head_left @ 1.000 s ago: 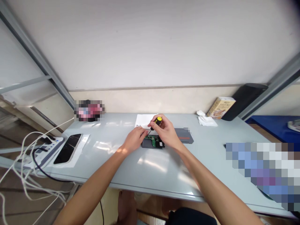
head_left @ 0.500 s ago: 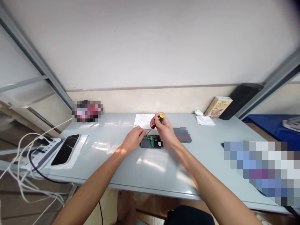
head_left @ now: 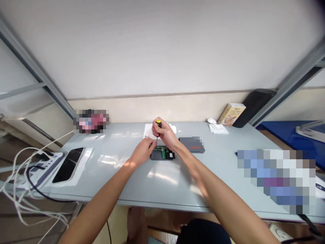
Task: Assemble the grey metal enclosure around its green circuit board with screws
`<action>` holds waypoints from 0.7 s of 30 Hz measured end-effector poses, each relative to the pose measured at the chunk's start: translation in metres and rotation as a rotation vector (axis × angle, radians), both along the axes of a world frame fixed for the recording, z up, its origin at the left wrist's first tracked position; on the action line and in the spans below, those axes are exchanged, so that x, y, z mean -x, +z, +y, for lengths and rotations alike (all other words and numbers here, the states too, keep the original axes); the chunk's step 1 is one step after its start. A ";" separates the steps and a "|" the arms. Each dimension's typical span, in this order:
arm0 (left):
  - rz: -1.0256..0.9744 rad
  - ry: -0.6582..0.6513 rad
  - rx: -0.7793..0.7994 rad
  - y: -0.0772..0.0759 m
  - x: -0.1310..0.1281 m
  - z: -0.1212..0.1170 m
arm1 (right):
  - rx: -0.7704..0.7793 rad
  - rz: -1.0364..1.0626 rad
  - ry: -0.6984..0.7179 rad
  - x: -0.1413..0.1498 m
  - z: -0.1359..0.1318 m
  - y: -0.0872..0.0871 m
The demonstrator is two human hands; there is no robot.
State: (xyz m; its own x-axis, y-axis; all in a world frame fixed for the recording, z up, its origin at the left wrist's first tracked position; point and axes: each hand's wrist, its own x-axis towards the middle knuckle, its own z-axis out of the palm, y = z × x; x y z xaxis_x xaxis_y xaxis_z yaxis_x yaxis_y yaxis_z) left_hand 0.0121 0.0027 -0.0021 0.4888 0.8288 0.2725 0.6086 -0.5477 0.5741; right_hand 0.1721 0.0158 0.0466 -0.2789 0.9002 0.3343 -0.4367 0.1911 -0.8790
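An opened grey electronic device with a green circuit board (head_left: 164,154) lies at the middle of the table. My right hand (head_left: 166,135) is closed around a screwdriver (head_left: 158,124) with a black and yellow handle. Its shaft stands almost upright, tip down at the board's upper left part. At the device's upper left corner, my left hand (head_left: 143,149) is closed, fingers curled over the edge close to the screwdriver tip. Those fingertips are partly hidden. Behind the hands lies white paper (head_left: 147,129) with several small dark screws on it.
A grey cover (head_left: 191,144) lies right of the device. Phone (head_left: 69,165) and power strip (head_left: 42,171) with tangled cables are at left. At the back right stand crumpled tissue (head_left: 217,127), a yellow box (head_left: 231,114) and a black cylinder (head_left: 255,106). A blurred-out item covers the right side.
My right hand has moved left, bringing the screwdriver from a slant to nearly upright over the board. My left hand stays at the device's corner. The view has shifted slightly.
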 end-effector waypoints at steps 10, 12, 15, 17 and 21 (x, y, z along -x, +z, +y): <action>-0.008 0.019 0.023 0.002 -0.002 -0.001 | -0.019 0.028 -0.018 0.003 -0.016 0.000; -0.003 0.023 0.028 0.003 -0.002 -0.002 | -0.007 0.072 -0.028 0.001 -0.016 0.000; -0.004 0.019 0.032 0.003 -0.001 -0.002 | 0.030 0.116 -0.039 -0.003 -0.015 -0.001; -0.011 0.008 0.026 0.001 0.000 -0.002 | 0.049 0.109 -0.055 -0.006 -0.014 -0.001; -0.007 0.001 0.017 0.001 0.001 -0.002 | 0.037 0.062 -0.081 -0.011 -0.013 -0.002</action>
